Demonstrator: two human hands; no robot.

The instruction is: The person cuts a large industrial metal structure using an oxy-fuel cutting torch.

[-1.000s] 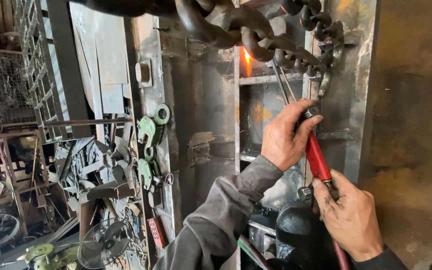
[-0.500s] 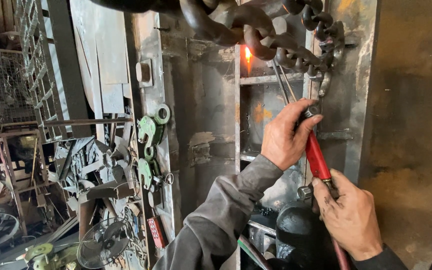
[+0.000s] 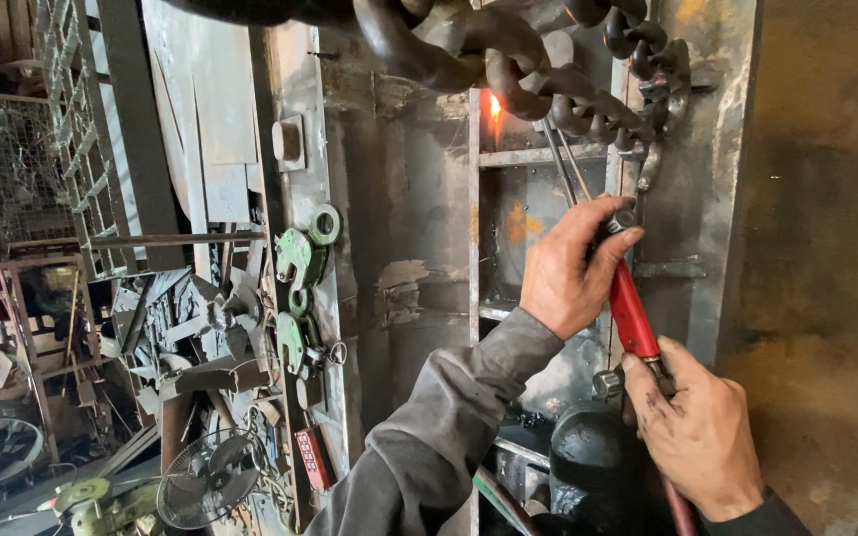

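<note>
Workshop steel frame (image 3: 692,119) behind, both hands' grip closed on red torch (image 3: 633,313): left hand (image 3: 573,268) above, right hand (image 3: 702,437) seemingly below

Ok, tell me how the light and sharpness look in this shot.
Head view: dim workshop light; the flame glows overexposed; the left hand and right hand on the red torch are sharp; the chain up top is dark and slightly soft.

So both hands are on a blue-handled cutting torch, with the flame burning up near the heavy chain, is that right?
Not quite: the head view shows the torch handle is red, not blue. The rest holds: the left hand and right hand both grip it, and the flame burns beside the heavy chain.
</note>
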